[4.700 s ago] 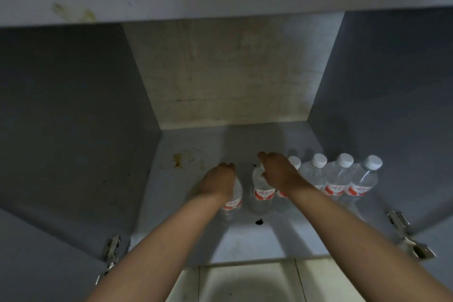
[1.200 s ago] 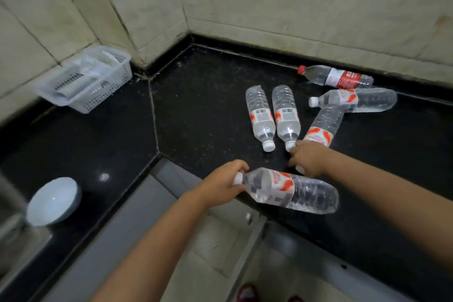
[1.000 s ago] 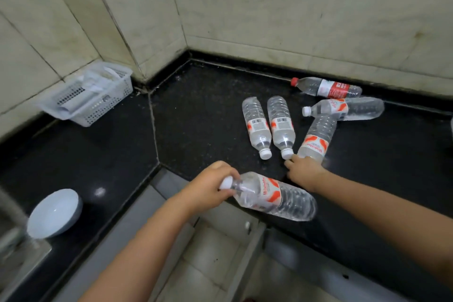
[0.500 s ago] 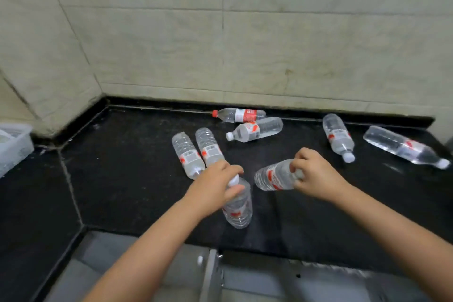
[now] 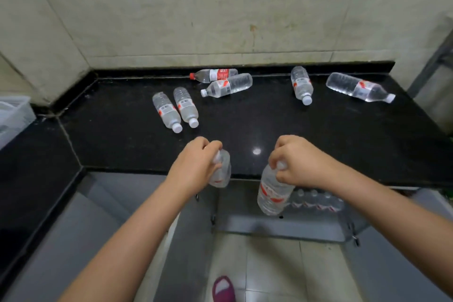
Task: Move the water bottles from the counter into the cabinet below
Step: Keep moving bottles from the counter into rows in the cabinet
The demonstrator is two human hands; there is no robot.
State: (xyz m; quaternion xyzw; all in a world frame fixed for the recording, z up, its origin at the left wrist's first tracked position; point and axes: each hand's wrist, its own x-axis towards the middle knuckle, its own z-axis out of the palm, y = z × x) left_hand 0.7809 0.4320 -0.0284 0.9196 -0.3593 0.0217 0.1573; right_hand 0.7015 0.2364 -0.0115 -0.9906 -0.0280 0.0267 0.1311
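Nearest, the left hand [image 5: 196, 164] and right hand [image 5: 297, 163] each hang one bottle by its neck, fingers curled tight: the left bottle [image 5: 221, 173], largely hidden, and the right bottle [image 5: 273, 191]. Below stand cabinet bottles [image 5: 315, 202], blurred beyond counting. Six bottles [image 5: 226, 86] lie on the black surface [image 5: 269, 127].

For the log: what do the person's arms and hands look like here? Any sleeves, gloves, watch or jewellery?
Both forearms are bare to the bottom edge of the picture, with no sleeves in view. The left hand and the right hand wear no gloves, and no watch, bracelet or ring shows on either. No markings can be made out.
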